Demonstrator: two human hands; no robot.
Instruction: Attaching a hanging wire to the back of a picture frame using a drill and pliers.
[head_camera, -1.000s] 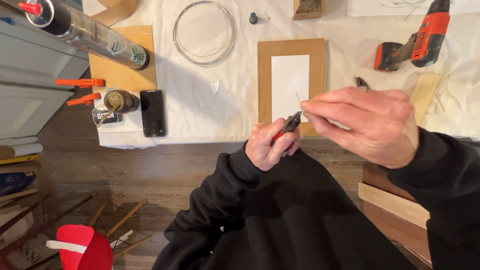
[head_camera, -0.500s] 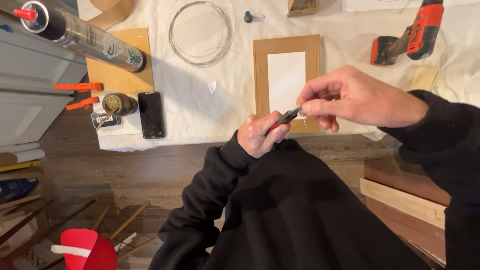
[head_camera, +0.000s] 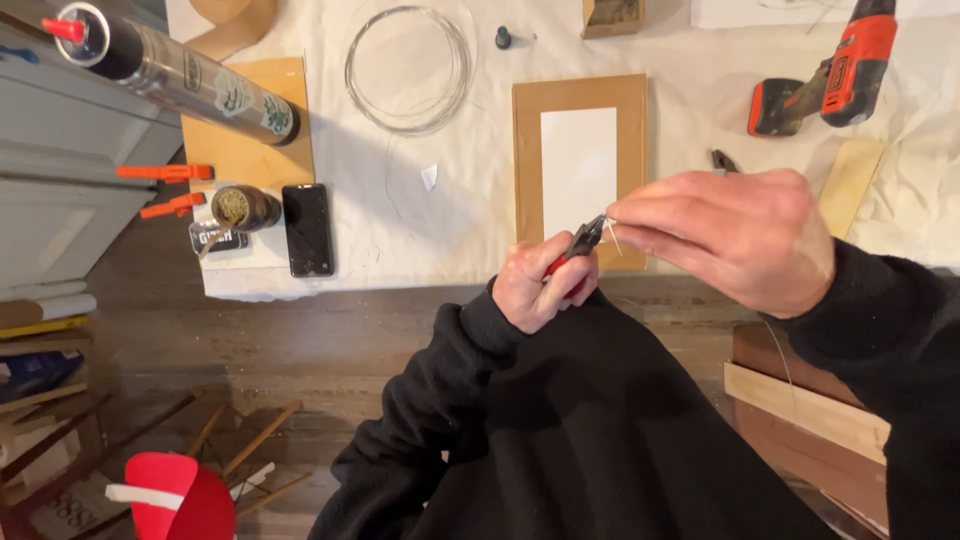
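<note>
So right now the left hand is wrapped tight around the red handles of a small pair of pliers, and the dark tips are pinched on a thin bit of wire. The right hand comes in from the other side with fingers curled closed, pinching that same wire right at the plier tips, so both hands meet just in front of the bottom edge of the wooden picture frame. Looks to me like the bending or twisting stage, forming the wire end while the pliers hold it. Next move probably wants a steady squeeze from the left hand and a small controlled turn from the right, since wire that fine kinks easily. Around the frame, which lies flat on the white sheet: a loose coil of wire to its left, a black phone farther left near the sheet's edge, with a small jar beside that. A big caulking gun tube sits way off to the frame's upper left, and a red and black cordless drill lies to its right. A second pair of pliers peeks out just behind the right hand.
</note>
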